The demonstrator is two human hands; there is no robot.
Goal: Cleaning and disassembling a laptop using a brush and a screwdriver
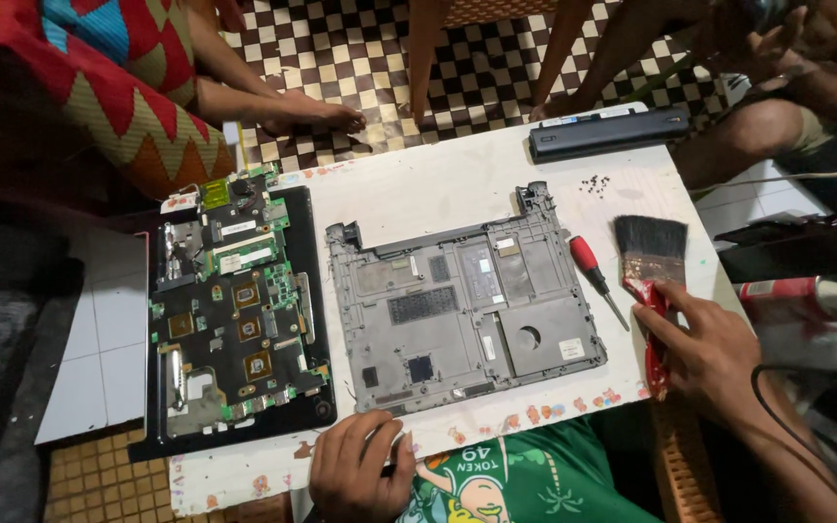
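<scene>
A white table [457,184] with a small printed border fills the middle of the scene, set over a brown-and-white checkered floor [360,58]. On its left part lies a black laptop base holding the exposed green circuit board [234,310]; beside it, at centre, rests the grey laptop bottom shell [467,300], turned underside up. At the far right edge of the table sits a long black battery pack [607,133], with a scatter of tiny black screws [594,184] just near of it. A red-handled screwdriver [595,276] lies just right of the shell. The right hand [704,349] is closed around the red handle of a paintbrush [653,281], its dark bristles pointing far across the table. The left hand [360,470] rests at the near table edge, fingers curled; whether it holds anything cannot be told. Other people's bare legs and feet [312,111] show at the far side.
</scene>
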